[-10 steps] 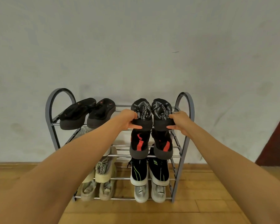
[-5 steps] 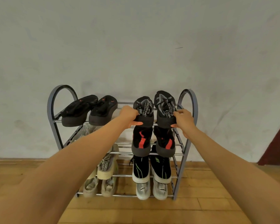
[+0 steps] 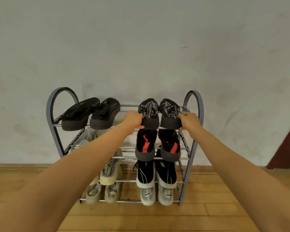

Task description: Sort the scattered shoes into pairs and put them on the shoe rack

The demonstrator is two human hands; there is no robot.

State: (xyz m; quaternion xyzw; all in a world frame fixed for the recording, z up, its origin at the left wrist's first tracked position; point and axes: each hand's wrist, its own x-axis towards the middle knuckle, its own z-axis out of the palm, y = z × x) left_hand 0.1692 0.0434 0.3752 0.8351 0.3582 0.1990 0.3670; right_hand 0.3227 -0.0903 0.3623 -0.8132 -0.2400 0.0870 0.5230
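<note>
Shoe rack (image 3: 193, 148) stands against the wall. Black patterned pair sits on the top tier, at the rack's 1 o'clock: left shoe (image 3: 149, 109) and right shoe (image 3: 168, 108) side by side, heels outward. Left hand (image 3: 134, 119) grips the left shoe's heel, fingers curled over it, thumb beneath. Right hand (image 3: 189, 122) pinches the right shoe's heel. Black sandals (image 3: 90, 113) occupy 11 o'clock on the same tier.

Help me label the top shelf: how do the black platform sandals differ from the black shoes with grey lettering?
Print: the black platform sandals show only small red marks; the black shoes with grey lettering carry bold text.
Contact: the left hand and right hand each grip a lettered shoe's heel; the sandals are untouched.
Shared: both pairs are black, on the top tier of the grey metal shoe rack.
</note>
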